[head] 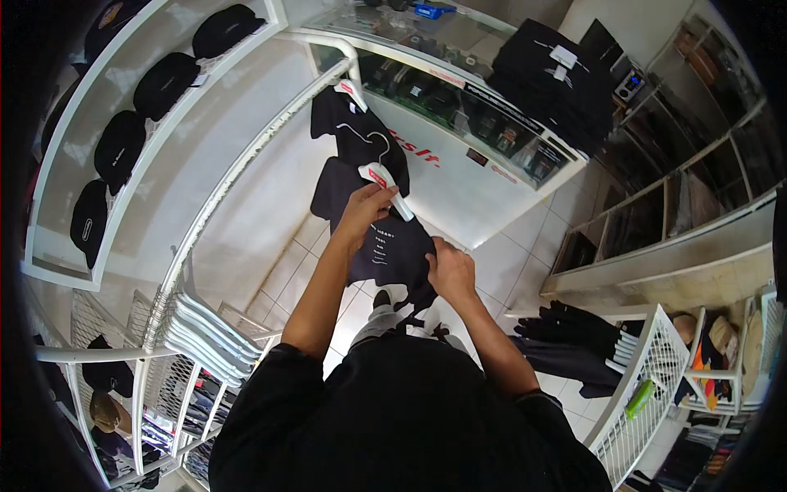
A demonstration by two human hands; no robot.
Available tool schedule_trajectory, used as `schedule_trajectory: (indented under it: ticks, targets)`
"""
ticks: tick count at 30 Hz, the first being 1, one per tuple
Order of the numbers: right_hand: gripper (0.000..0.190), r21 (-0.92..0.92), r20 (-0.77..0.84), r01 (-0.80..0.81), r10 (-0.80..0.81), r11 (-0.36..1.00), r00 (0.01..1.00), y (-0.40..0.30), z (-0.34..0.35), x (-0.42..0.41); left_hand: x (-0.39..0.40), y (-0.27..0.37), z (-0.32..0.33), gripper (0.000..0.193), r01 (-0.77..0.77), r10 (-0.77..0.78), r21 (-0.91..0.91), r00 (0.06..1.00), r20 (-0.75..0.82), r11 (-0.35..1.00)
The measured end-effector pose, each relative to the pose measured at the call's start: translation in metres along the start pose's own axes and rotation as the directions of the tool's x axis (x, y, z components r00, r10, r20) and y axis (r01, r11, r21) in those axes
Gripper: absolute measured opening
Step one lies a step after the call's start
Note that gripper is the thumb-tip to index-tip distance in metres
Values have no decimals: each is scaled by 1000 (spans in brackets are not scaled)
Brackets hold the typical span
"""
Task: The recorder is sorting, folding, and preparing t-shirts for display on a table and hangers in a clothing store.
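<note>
A black T-shirt [378, 243] with small pale print hangs on a white clothes hanger [403, 207] in front of the person. My left hand [371, 206] grips the hanger near its neck, below the metal hook, with thumb and fingers. Over at the shirt's right side, my right hand [450, 268] pinches the black cloth at its edge. Just beyond, another black T-shirt [344, 138] hangs on a white hanger [351, 95] at the end of a white metal rail [246, 154].
White hangers [212, 338] crowd the rail's near end. Black caps [165, 86] line a wall shelf at left. Ahead stands a glass display counter [455, 104] bearing a pile of black garments [547, 92]. Black clothes [565, 344] hang beside a white mesh rack [642, 393] at right.
</note>
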State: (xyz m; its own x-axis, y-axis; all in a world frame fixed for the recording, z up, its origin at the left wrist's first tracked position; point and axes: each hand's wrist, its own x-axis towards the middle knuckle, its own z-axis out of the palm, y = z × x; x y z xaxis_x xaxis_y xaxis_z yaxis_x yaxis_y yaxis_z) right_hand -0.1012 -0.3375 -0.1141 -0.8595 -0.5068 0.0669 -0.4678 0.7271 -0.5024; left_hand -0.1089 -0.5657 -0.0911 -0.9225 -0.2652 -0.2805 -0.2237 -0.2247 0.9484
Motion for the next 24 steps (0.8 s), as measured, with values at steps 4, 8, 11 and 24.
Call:
schedule_trajectory:
  ticks: [4,8,11,24]
  targets:
    - [28,1,-111,9,-9,1000,994,-5,21,64,29,29,-19,49,-125,126,83,992,-2,989]
    - [28,32,-163,54,-48,998,986,-35,45,133,97,16,-91,59,-287,321,424,947,-10,859]
    - [27,-14,-248,50,-51,999,967,-31,53,182,114,56,-87,44,-378,541,670,840,-41,639]
    - [30,-31,-161,-58,52,998,986,-43,115,281,240,127,-136,60,-363,802,924,584,124,121]
